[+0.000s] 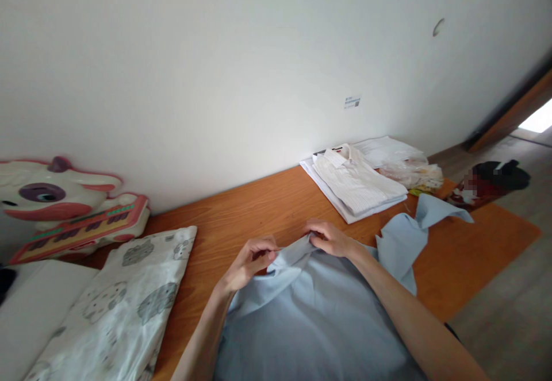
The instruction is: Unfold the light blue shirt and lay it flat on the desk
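1. Left hand [252, 261]: pinching one end of collar [291, 256].
2. Right hand [331, 238]: gripping collar's other end.
3. Blue shirt [319, 323]: in front of the person, sleeve [399, 246] lying on table [233, 206].
4. Folded striped shirt [356, 177] beyond right hand; toy piano [92, 226] left, near patterned cloth [125, 300].

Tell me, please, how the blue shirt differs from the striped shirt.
The blue shirt is plain; the striped shirt is white with thin stripes. The blue shirt lies unfolded, its collar held by the left hand and right hand; the striped shirt lies folded, untouched. Both have collars.
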`<state>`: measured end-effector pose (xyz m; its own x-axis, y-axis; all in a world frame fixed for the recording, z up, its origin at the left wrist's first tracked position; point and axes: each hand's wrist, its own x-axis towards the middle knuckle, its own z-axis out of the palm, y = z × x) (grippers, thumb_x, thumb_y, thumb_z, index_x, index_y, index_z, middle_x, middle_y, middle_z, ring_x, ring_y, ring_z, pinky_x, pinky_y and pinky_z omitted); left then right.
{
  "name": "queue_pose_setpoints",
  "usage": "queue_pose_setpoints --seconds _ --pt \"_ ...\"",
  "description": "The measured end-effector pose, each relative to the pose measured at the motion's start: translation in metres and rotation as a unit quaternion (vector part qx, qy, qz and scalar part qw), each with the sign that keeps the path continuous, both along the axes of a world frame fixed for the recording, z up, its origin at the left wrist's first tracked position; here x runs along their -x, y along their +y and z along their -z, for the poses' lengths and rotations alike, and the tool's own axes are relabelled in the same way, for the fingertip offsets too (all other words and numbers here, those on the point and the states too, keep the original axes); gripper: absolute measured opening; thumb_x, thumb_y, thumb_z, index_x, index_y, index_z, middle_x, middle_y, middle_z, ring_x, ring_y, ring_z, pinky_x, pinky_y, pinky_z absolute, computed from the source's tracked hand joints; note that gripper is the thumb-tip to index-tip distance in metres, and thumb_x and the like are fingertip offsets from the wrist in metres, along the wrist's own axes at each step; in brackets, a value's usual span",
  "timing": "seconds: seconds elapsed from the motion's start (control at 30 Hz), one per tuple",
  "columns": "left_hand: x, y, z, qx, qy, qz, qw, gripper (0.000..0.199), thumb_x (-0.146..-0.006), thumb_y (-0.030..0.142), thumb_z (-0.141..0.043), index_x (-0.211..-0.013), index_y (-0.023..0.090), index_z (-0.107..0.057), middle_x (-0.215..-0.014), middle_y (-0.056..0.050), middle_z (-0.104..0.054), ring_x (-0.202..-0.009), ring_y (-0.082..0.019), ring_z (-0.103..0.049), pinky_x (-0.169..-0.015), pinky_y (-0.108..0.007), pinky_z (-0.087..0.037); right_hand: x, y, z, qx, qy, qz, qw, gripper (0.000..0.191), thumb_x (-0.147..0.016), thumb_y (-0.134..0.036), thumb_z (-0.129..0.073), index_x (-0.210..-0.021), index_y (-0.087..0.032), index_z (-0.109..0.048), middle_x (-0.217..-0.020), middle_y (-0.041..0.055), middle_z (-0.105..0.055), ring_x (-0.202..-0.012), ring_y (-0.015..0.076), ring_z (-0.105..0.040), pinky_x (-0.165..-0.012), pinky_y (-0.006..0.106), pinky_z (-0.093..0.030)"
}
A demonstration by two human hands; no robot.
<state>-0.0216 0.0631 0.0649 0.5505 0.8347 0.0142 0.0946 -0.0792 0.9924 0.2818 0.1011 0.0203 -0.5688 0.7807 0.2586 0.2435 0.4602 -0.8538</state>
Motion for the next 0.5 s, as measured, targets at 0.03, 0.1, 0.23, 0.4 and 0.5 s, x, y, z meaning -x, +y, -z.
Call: queue_pose_setpoints --seconds 0.03,0.1,0.23,0.4,0.5 --pt "0.000 0.001 0.003 -0.004 0.003 -0.005 1.000 0.042 -0.096 0.053 -0.069 -0.074 0.017 -0.072 -0.076 -0.004 -0.053 -0.073 -0.018 -0.046 -0.071 -0.030 -0.035 0.000 0.000 0.001 0.005 0.002 0.012 1.000 0.020 -0.088 -0.020 -0.062 -0.104 -0.022 -0.073 -0.094 0.0035 -0.069 -0.083 0.0204 -0.060 -0.077 0.032 -0.043" --pt "0.002 0.005 0.014 -0.006 -0.007 -0.033 0.999 0.044 -0.095 0.053 -0.070 -0.070 0.017 -0.069 -0.072 -0.003 -0.052 -0.071 -0.017 -0.045 -0.069 -0.029 -0.034 -0.003 0.000 0.003 0.020 0.024 0.028 0.999 0.015 -0.091 -0.025 -0.064 -0.102 -0.022 -0.073 -0.094 0.0031 -0.070 -0.081 0.0191 -0.059 -0.074 0.030 -0.043" --pt "0.008 0.014 0.050 0.063 -0.049 -0.103 0.991 0.043 -0.090 0.056 -0.075 -0.076 0.016 -0.071 -0.072 -0.002 -0.056 -0.067 -0.015 -0.048 -0.064 -0.027 -0.034 -0.005 0.004 0.004 0.041 0.059 0.017 0.997 0.027 -0.102 -0.038 -0.057 -0.099 -0.020 -0.076 -0.098 0.0055 -0.069 -0.082 0.0187 -0.061 -0.073 0.030 -0.045" --pt "0.012 0.015 0.070 0.162 -0.128 -0.129 0.970 0.038 -0.086 0.053 -0.080 -0.088 0.017 -0.070 -0.076 -0.003 -0.064 -0.065 -0.014 -0.056 -0.064 -0.025 -0.041 0.000 0.008 0.008 0.014 -0.001 0.028 1.000 0.026 -0.097 -0.024 -0.062 -0.120 -0.022 -0.073 -0.112 0.0061 -0.071 -0.089 0.0181 -0.062 -0.080 0.030 -0.045" --pt "0.012 0.014 0.069 0.184 -0.148 -0.127 0.963 0.037 -0.081 0.051 -0.084 -0.087 0.017 -0.070 -0.073 -0.002 -0.063 -0.061 -0.013 -0.054 -0.062 -0.025 -0.042 0.002 0.007 0.012 0.000 -0.025 0.034 0.999 0.031 -0.093 -0.016 -0.062 -0.122 -0.023 -0.070 -0.113 0.0058 -0.069 -0.093 0.0189 -0.062 -0.083 0.032 -0.047"
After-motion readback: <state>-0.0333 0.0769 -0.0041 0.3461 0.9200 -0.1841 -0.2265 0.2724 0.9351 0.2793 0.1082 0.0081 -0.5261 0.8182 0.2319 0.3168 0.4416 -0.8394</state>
